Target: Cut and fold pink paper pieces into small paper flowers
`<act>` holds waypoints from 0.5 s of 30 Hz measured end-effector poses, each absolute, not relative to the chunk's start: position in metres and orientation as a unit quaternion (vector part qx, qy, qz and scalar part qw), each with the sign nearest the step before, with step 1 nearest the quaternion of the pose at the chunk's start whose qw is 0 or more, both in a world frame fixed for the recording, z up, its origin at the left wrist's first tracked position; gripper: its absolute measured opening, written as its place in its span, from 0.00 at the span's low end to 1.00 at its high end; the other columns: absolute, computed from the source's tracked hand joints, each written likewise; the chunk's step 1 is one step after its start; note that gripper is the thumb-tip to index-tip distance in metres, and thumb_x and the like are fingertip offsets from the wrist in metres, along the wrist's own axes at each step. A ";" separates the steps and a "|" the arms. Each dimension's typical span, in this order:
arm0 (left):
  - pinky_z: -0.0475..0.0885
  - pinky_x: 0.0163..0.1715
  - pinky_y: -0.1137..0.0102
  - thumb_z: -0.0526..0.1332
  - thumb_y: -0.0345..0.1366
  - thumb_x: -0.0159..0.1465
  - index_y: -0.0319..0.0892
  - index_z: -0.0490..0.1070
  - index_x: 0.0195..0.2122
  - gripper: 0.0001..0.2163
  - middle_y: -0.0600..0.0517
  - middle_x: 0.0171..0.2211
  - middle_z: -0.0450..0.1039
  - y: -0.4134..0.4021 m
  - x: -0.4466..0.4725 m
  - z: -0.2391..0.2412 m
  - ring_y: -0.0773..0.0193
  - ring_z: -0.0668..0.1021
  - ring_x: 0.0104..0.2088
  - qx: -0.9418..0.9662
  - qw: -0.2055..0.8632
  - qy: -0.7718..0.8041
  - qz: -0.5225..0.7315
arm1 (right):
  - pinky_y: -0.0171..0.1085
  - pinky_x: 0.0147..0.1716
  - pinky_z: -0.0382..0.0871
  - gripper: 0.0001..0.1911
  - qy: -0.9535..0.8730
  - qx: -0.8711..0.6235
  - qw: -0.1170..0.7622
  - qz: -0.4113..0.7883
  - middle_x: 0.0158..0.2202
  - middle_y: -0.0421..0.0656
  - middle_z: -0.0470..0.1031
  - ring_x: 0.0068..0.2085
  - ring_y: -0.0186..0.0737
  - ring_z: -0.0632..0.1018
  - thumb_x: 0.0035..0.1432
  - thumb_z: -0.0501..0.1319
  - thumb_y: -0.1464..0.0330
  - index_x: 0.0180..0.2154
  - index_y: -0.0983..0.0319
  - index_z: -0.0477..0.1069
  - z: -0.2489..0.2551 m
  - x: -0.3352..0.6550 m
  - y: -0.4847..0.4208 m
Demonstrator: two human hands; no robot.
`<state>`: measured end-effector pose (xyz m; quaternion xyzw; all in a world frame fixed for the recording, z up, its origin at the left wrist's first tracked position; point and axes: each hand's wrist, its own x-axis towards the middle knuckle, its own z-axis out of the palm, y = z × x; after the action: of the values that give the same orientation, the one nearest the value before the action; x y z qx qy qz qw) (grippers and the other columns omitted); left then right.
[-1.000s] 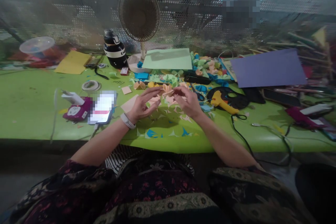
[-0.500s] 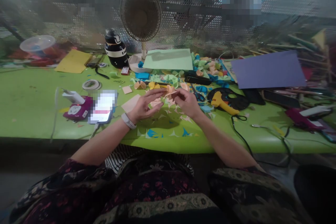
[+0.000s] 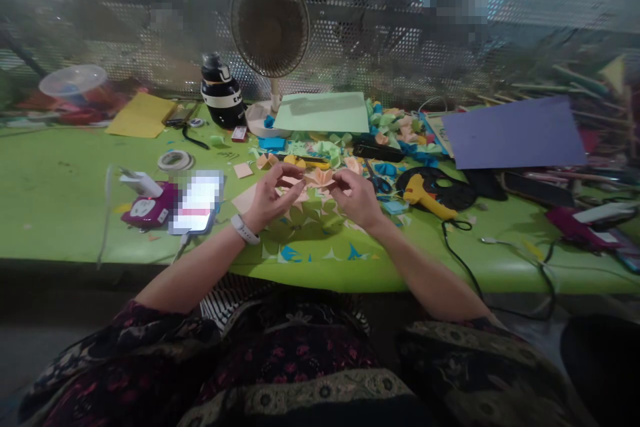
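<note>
Peach paper flower (image 3: 320, 177) sits pinched between left hand (image 3: 267, 197) and right hand (image 3: 357, 197).

No text readable. Black bottle (image 3: 221, 97): white band has dark letters, too blurred to make out. Phone (image 3: 197, 202) screen is blurred out, nothing legible there.

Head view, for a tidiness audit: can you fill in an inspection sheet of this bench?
Surface: green table, strewn with paper scraps.
Job's things: peach paper flower, held just above the table.
Clutter: glue gun, tape roll, phone, purple sheet.
Grippers: left hand and right hand both pinch the paper flower.
Cables: black cable runs off the front edge; white cable lies by the phone.
Surroundings: fan, bottle, mesh wall behind.
</note>
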<state>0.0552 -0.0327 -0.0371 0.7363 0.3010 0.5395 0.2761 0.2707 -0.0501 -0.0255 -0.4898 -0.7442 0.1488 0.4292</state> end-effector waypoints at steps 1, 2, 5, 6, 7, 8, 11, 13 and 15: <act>0.78 0.36 0.72 0.64 0.40 0.66 0.40 0.74 0.47 0.12 0.44 0.44 0.78 -0.032 0.055 -0.037 0.63 0.81 0.42 0.741 0.274 0.312 0.528 | 0.38 0.33 0.69 0.06 -0.751 -0.488 0.423 0.142 0.32 0.44 0.77 0.31 0.38 0.74 0.60 0.59 0.66 0.33 0.60 0.71 -0.026 0.271 -0.050; 0.77 0.34 0.73 0.64 0.40 0.66 0.40 0.75 0.47 0.12 0.44 0.44 0.78 -0.031 0.056 -0.038 0.63 0.81 0.42 0.748 0.272 0.318 0.515 | 0.37 0.33 0.68 0.05 -0.758 -0.486 0.414 0.133 0.32 0.44 0.77 0.31 0.38 0.74 0.60 0.59 0.67 0.33 0.60 0.71 -0.026 0.271 -0.050; 0.74 0.28 0.75 0.62 0.41 0.66 0.40 0.77 0.41 0.10 0.45 0.39 0.79 -0.028 0.057 -0.041 0.64 0.80 0.36 0.767 0.267 0.325 0.484 | 0.37 0.34 0.68 0.05 -0.781 -0.475 0.391 0.105 0.32 0.44 0.77 0.32 0.39 0.74 0.61 0.59 0.68 0.33 0.60 0.71 -0.031 0.271 -0.050; 0.73 0.25 0.76 0.62 0.40 0.66 0.40 0.77 0.38 0.09 0.46 0.36 0.79 -0.027 0.057 -0.043 0.65 0.79 0.33 0.774 0.261 0.324 0.477 | 0.38 0.35 0.67 0.05 -0.788 -0.470 0.385 0.097 0.33 0.45 0.77 0.33 0.39 0.75 0.61 0.59 0.68 0.34 0.60 0.72 -0.033 0.271 -0.049; 0.71 0.24 0.76 0.62 0.39 0.66 0.40 0.76 0.34 0.08 0.48 0.32 0.78 -0.027 0.057 -0.044 0.66 0.78 0.31 0.781 0.250 0.323 0.472 | 0.38 0.35 0.67 0.05 -0.795 -0.464 0.381 0.091 0.33 0.45 0.78 0.33 0.39 0.75 0.62 0.59 0.68 0.34 0.61 0.72 -0.035 0.271 -0.049; 0.70 0.24 0.76 0.61 0.38 0.66 0.40 0.75 0.31 0.08 0.49 0.29 0.77 -0.026 0.058 -0.045 0.67 0.76 0.29 0.788 0.238 0.320 0.468 | 0.38 0.35 0.67 0.05 -0.799 -0.459 0.378 0.086 0.34 0.45 0.78 0.33 0.40 0.75 0.62 0.59 0.69 0.34 0.61 0.72 -0.037 0.271 -0.049; 0.69 0.24 0.76 0.60 0.34 0.65 0.41 0.73 0.27 0.09 0.51 0.26 0.74 -0.026 0.057 -0.046 0.68 0.74 0.27 0.806 0.208 0.313 0.457 | 0.38 0.34 0.67 0.05 -0.808 -0.456 0.364 0.081 0.32 0.45 0.77 0.32 0.39 0.74 0.62 0.59 0.69 0.34 0.61 0.72 -0.041 0.269 -0.049; 0.68 0.24 0.75 0.60 0.34 0.64 0.41 0.73 0.27 0.08 0.51 0.26 0.75 -0.026 0.057 -0.046 0.68 0.74 0.26 0.811 0.204 0.311 0.452 | 0.38 0.34 0.67 0.05 -0.810 -0.460 0.355 0.083 0.32 0.44 0.77 0.32 0.39 0.74 0.62 0.59 0.68 0.33 0.60 0.72 -0.042 0.268 -0.049; 0.66 0.24 0.75 0.60 0.34 0.64 0.40 0.73 0.27 0.09 0.51 0.25 0.75 -0.027 0.058 -0.046 0.68 0.73 0.26 0.809 0.206 0.316 0.451 | 0.38 0.34 0.67 0.06 -0.806 -0.464 0.357 0.086 0.31 0.44 0.77 0.31 0.39 0.74 0.62 0.59 0.68 0.33 0.60 0.73 -0.041 0.268 -0.049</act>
<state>0.0575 -0.0272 -0.0458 0.8087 0.3162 0.4513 0.2056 0.2680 -0.0494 -0.0414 -0.4644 -0.8058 0.0863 0.3571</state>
